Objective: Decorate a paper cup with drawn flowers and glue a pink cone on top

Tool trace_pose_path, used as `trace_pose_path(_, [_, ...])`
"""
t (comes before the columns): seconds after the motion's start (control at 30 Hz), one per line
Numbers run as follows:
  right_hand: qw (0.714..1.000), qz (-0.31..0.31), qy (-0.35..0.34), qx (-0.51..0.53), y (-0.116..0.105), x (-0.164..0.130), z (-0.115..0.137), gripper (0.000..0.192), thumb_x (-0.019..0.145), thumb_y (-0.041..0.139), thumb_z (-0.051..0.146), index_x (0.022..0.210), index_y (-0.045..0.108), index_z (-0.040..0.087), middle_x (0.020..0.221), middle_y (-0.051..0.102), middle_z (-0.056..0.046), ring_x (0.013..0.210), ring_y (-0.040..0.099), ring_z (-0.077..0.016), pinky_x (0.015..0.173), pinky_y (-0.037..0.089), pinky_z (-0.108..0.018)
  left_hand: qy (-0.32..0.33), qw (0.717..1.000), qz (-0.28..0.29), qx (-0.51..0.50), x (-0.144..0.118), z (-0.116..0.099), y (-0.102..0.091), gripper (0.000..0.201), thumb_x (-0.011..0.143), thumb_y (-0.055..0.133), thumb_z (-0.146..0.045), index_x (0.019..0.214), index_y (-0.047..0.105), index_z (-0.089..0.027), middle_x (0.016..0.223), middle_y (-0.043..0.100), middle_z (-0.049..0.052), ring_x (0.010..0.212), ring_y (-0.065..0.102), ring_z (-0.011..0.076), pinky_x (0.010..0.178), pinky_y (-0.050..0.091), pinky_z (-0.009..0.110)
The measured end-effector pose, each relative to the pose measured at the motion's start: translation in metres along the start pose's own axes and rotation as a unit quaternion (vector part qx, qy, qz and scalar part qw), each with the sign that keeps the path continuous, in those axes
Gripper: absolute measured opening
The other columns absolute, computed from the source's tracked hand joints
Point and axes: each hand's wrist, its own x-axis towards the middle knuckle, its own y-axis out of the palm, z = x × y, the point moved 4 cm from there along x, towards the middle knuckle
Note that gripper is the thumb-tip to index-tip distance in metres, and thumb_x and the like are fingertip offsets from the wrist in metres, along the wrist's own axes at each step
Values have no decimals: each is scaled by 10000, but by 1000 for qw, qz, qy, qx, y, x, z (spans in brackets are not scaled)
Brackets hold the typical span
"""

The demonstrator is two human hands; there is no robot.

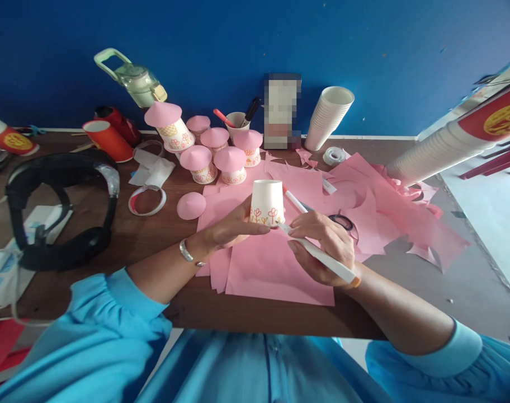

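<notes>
My left hand (234, 225) grips a white paper cup (267, 198) turned upside down, its thumb along the lower edge. Orange flowers and yellowish leaves are drawn around the cup's rim end. Closed around a white marker (328, 262) with an orange end is my right hand (322, 246); the marker's tip is at the cup's lower right edge. Under both hands lie sheets of pink paper (280, 274). Just beyond the cup, a second white pen (296, 200) with a red-orange end rests on the paper, near black-handled scissors (342, 222).
Several decorated cups with pink cone roofs (230, 160) stand behind, and a loose pink cone (191, 206) lies left. A cup stack (328, 117), a phone-like blurred object (282, 112), a green bottle (137, 81), tape rolls (147, 200) and a black headband device (62, 210) surround the work. Pink scraps (376, 207) spread right.
</notes>
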Motion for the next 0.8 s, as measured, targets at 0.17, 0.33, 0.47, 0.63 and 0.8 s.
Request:
trace_pose_path(0.17, [1000, 12, 3, 2, 1, 1, 2, 246, 908, 640, 42, 1093, 630, 204, 825, 703, -38, 725, 707, -196, 648, 632, -335, 1, 1000, -4, -6, 0, -2, 0, 362, 810, 887, -311, 1112, 714, -212, 1060, 680, 48, 983, 615, 191, 905, 507, 337])
trace_pose_path(0.33, [1000, 18, 3, 9, 3, 2, 2, 243, 920, 641, 43, 1095, 626, 211, 824, 712, -35, 728, 712, -195, 648, 624, -336, 6, 1000, -5, -6, 0, -4, 2, 339, 808, 886, -312, 1085, 721, -208, 1019, 671, 41, 960, 604, 181, 868, 497, 320])
trace_pose_path(0.47, [1000, 20, 0, 8, 4, 2, 2, 243, 928, 645, 39, 1097, 626, 212, 830, 715, -34, 732, 719, -193, 653, 628, -335, 6, 1000, 0, 2, 0, -4, 2, 333, 809, 880, -312, 1087, 728, -208, 1009, 697, 50, 991, 619, 206, 901, 500, 348])
trace_pose_path(0.63, [1000, 18, 9, -6, 4, 1, 1, 236, 933, 636, 40, 1091, 630, 214, 840, 711, -25, 738, 722, -186, 671, 629, -329, 10, 1000, 10, 6, 0, -1, 0, 336, 829, 867, -308, 1121, 730, -210, 1008, 716, 51, 1002, 646, 217, 924, 508, 360])
trace_pose_path(0.8, [1000, 13, 17, -18, 3, 1, 0, 234, 923, 635, 32, 1075, 626, 210, 821, 696, -20, 721, 708, -181, 663, 615, -315, 10, 1000, 16, -3, 0, -1, 0, 355, 849, 864, -337, 1156, 734, -216, 1064, 714, 61, 1009, 657, 214, 940, 524, 364])
